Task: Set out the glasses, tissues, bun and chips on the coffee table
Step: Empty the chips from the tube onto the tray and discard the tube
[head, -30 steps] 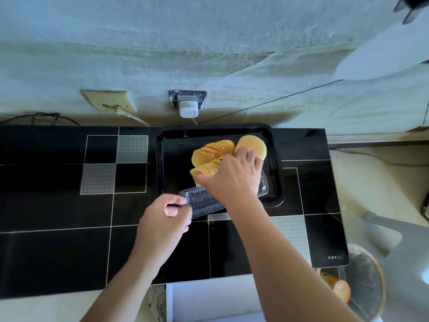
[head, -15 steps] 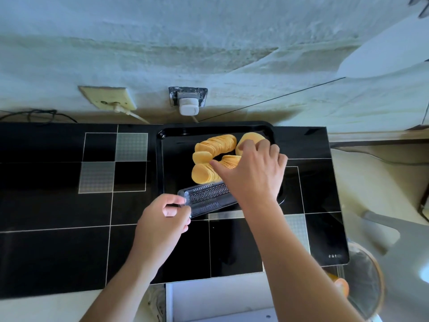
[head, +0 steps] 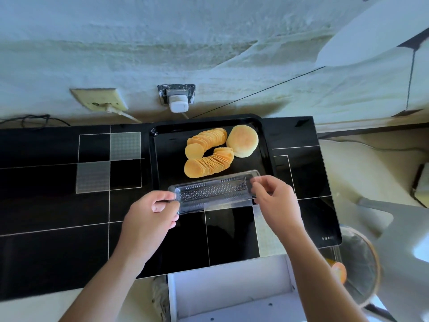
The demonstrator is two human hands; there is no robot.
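Two curved rows of yellow chips (head: 207,152) lie on a black tray (head: 162,156) at the back of the black coffee table (head: 58,194). A round pale bun (head: 242,141) rests on the tray, touching the chips on their right. An empty clear plastic chip sleeve (head: 213,190) lies across the tray's front edge. My left hand (head: 151,219) pinches its left end and my right hand (head: 275,201) pinches its right end. No glasses or tissues are in view.
The table stands against a wall with a socket and white plug (head: 177,104). A white box (head: 232,296) sits below the table's front edge. A mesh bin (head: 357,268) and a grey chair (head: 408,228) stand at the right.
My right hand left the chips and bun on the tray and drew back to take the right end of the clear sleeve. My left hand kept its hold on the left end.
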